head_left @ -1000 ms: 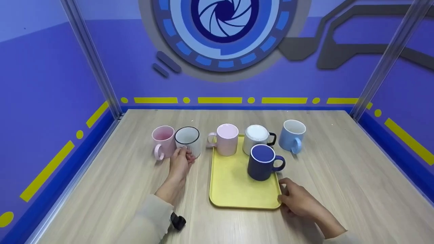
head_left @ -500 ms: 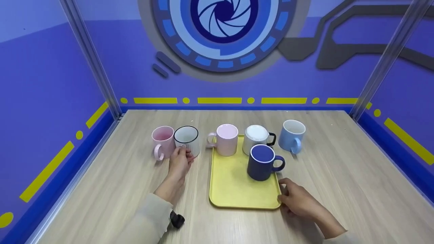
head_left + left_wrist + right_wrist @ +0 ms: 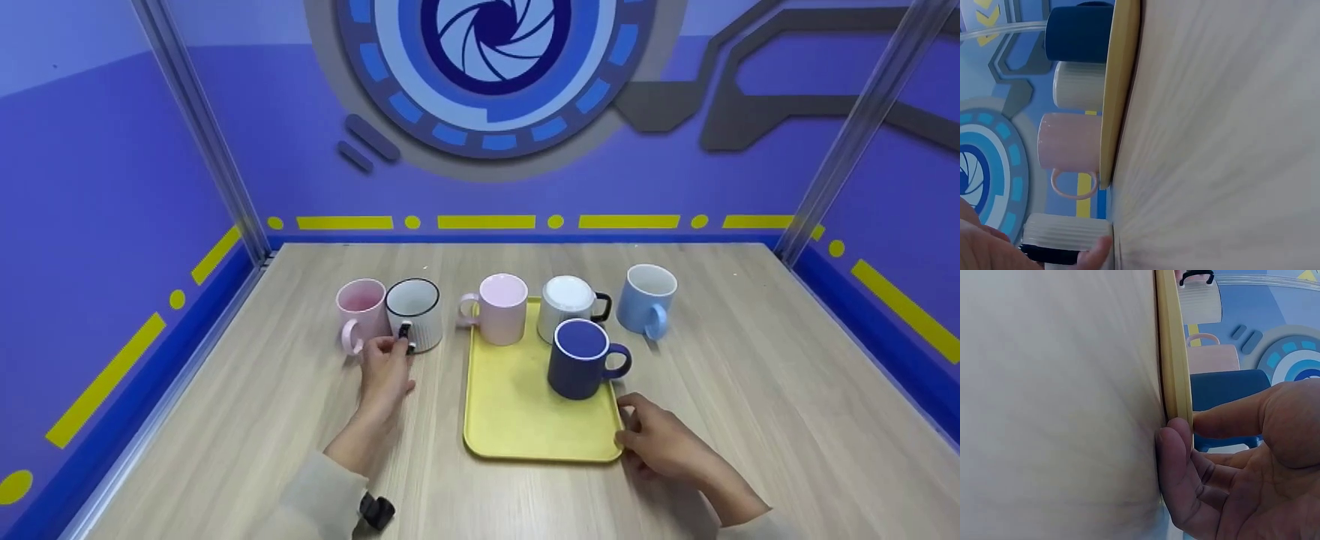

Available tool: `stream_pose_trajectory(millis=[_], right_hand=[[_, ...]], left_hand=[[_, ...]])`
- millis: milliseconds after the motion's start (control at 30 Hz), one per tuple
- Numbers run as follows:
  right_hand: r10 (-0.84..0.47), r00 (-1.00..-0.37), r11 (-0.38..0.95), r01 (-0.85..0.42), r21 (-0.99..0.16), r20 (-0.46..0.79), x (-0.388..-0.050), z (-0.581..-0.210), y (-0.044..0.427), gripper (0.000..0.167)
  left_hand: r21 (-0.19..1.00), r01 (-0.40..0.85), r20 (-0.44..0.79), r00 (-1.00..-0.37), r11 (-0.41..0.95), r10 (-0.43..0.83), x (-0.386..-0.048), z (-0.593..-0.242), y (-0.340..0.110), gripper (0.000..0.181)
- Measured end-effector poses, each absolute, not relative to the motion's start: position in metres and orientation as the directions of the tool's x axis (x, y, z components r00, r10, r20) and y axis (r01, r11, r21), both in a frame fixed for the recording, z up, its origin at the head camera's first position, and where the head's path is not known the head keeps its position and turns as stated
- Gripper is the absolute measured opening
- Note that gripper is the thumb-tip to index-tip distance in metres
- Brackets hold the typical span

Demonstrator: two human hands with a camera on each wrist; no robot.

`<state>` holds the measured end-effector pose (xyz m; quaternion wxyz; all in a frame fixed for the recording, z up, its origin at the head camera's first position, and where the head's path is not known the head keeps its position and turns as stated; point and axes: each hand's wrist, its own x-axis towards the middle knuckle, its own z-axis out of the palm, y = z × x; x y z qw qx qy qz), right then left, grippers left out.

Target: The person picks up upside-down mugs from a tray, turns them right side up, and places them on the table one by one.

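At the left of the table, a white ribbed mug (image 3: 426,319) with a dark rim and black handle stands upright. My left hand (image 3: 385,379) is at that handle (image 3: 1050,254), with fingertips close against it; contact is hard to tell. A pink mug (image 3: 361,307) stands upright just left of the white one. With thumb and fingers my right hand (image 3: 660,442) pinches the right edge of a yellow tray (image 3: 517,420), near its front corner. The tray bears a pale pink mug (image 3: 502,311) and a white mug (image 3: 568,296), both upside down, plus a navy mug (image 3: 577,364).
To the right of the tray a light blue mug (image 3: 649,300) stands upright on the wooden table (image 3: 750,390). Blue printed walls (image 3: 300,165) enclose the table at the back and sides.
My left hand has drawn back down and left from the white ribbed mug, and its black handle has come into sight. My right hand and the tray keep their place.
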<state>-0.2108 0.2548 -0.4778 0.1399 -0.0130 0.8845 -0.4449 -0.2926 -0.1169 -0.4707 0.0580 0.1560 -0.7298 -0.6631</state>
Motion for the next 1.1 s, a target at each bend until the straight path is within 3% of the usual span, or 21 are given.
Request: stream_pose_trajectory(millis=[133,233,567,900,1100], right_hand=[[-0.184,-0.954,0.582,0.089,-0.808,-0.238,-0.211,-0.477,0.258,0.052],[-0.202,-0.949,0.565,0.09,-0.82,-0.243,-0.211,-0.476,0.261,0.055],[-0.176,-0.956,0.453,0.132,-0.882,-0.233,-0.211,-0.468,0.269,0.053],[0.028,-0.997,0.488,0.082,-0.869,-0.078,-0.223,-0.462,0.273,0.052],[0.058,-0.998,0.52,0.032,-0.854,-0.001,-0.231,-0.458,0.273,0.051]], left_hand=[[0.98,-0.05,0.03,-0.922,0.195,-0.387,-0.28,-0.468,-0.117,0.029],[0.977,0.005,0.085,-0.926,0.215,-0.368,-0.271,-0.465,-0.115,0.023],[0.972,0.086,0.104,-0.992,0.221,-0.07,-0.247,-0.458,-0.093,0.028],[0.928,0.237,0.193,-0.966,0.287,0.173,-0.248,-0.461,-0.062,0.035],[0.915,0.268,0.177,-0.938,0.302,0.296,-0.255,-0.459,-0.04,0.041]])
